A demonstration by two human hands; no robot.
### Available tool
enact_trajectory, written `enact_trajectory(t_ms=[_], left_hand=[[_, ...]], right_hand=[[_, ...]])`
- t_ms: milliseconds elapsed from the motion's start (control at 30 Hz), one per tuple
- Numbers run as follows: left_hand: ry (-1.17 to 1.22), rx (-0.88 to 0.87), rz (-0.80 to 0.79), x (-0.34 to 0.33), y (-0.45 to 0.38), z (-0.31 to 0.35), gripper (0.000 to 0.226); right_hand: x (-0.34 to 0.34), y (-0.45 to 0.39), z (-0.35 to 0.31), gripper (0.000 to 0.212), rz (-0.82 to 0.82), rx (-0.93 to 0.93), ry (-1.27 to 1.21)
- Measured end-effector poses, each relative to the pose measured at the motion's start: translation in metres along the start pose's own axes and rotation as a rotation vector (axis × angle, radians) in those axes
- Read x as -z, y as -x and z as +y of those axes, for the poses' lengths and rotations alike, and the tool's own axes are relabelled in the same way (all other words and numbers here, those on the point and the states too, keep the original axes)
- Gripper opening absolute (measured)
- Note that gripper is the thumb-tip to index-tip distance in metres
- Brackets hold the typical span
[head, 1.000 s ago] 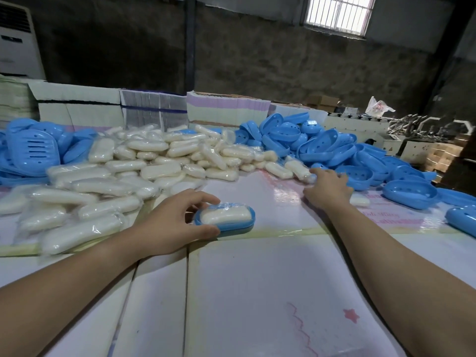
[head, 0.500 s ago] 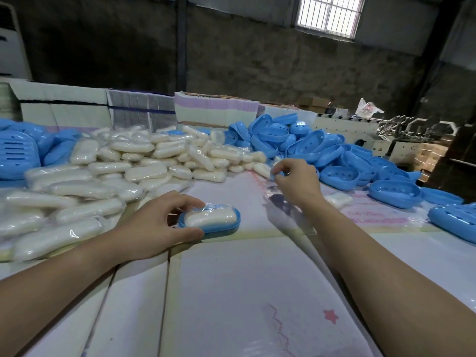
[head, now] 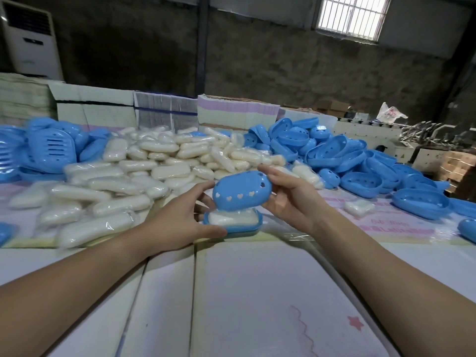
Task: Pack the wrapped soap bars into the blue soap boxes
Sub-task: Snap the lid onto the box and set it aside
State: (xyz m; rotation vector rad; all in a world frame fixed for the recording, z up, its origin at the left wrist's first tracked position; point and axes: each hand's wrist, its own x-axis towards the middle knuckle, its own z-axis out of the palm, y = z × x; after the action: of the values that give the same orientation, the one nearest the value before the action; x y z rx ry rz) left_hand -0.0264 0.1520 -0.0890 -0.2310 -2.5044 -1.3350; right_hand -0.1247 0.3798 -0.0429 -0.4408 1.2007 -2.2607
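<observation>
Right hand (head: 291, 199) grips blue oval plastic lid with heart cutouts (head: 242, 191), tilted, just above blue plastic soap box base (head: 233, 226) on white surface (head: 257, 292). Plastic-wrapped white soap bar (head: 233, 217) sits in base. Left hand (head: 180, 225) pinches base's left end.
</observation>
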Motion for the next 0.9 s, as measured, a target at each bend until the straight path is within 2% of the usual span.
enact_trajectory(t_ms=[67, 167, 300, 433, 500, 567, 633, 700, 800, 900], left_hand=[[-0.004, -0.006, 0.004, 0.0, 0.0, 0.0, 0.096], [-0.04, -0.008, 0.017, 0.001, 0.0, 0.0, 0.085], [-0.023, 0.001, 0.002, 0.002, 0.0, 0.0, 0.077], [-0.03, -0.014, 0.005, 0.001, 0.0, 0.0, 0.066], [-0.011, -0.011, 0.002, 0.001, 0.001, 0.001, 0.07], [-0.008, -0.012, -0.001, 0.002, 0.002, 0.003, 0.075], [0.0, -0.012, -0.009, 0.002, 0.002, 0.001, 0.072], [0.006, -0.013, -0.019, 0.003, 0.001, 0.0, 0.065], [-0.001, -0.015, -0.035, 0.002, 0.0, -0.001, 0.059], [-0.02, -0.002, -0.039, 0.003, -0.001, -0.001, 0.061]], right_hand=[[0.003, -0.002, 0.001, 0.031, 0.079, -0.035, 0.181], [0.008, -0.006, 0.005, 0.026, 0.136, 0.019, 0.589], [0.008, -0.002, 0.008, 0.029, 0.056, 0.027, 0.906], [0.004, 0.0, 0.009, 0.039, -0.044, 0.059, 1.363], [0.0, 0.0, 0.012, 0.035, -0.11, 0.112, 1.402], [-0.003, 0.002, 0.013, 0.041, -0.18, 0.148, 1.362], [-0.005, 0.004, 0.013, 0.049, -0.264, 0.138, 1.333], [-0.006, 0.005, 0.013, 0.044, -0.323, 0.122, 1.361], [-0.006, 0.005, 0.013, 0.029, -0.289, 0.159, 1.319], [-0.009, 0.004, 0.014, 0.028, -0.272, 0.22, 1.302]])
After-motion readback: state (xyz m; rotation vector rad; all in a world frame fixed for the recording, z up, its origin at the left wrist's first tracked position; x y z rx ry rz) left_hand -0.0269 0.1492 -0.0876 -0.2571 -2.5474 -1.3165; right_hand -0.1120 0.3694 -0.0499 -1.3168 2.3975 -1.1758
